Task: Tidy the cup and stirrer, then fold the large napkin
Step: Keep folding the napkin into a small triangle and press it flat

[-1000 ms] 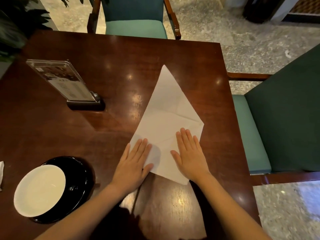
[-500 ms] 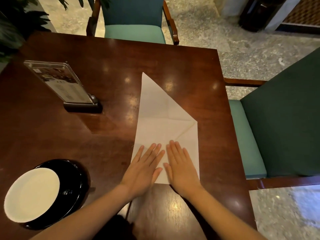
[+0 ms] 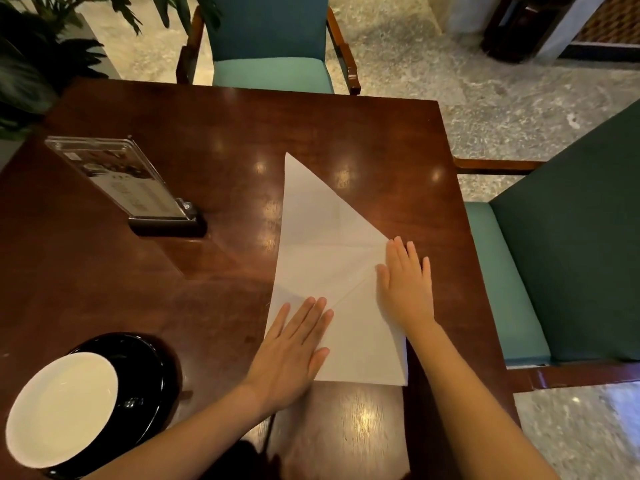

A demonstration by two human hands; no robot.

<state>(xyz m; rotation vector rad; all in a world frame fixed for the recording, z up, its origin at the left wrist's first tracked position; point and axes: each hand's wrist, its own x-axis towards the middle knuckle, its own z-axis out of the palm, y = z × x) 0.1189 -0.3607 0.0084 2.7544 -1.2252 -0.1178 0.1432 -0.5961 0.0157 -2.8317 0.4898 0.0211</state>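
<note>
A large white napkin (image 3: 322, 244) lies folded into a tall pointed shape on the dark wooden table (image 3: 214, 140), its tip pointing away from me. My left hand (image 3: 294, 348) presses flat on its near left part, fingers apart. My right hand (image 3: 407, 282) lies flat along the napkin's right edge, beside a diagonal crease. Neither hand grips anything. At the near left a white dish (image 3: 62, 408) rests on a black saucer (image 3: 149, 368). I see no stirrer.
A clear menu stand on a black base (image 3: 121, 183) stands left of the napkin. Green-cushioned chairs stand at the far side (image 3: 270, 72) and at the right (image 3: 502, 282). Plant leaves (image 3: 31, 74) hang over the far left corner.
My hands were side by side at the napkin's near edge; now the right hand has slid up along the right edge. The left hand stays low. The napkin has turned more upright.
</note>
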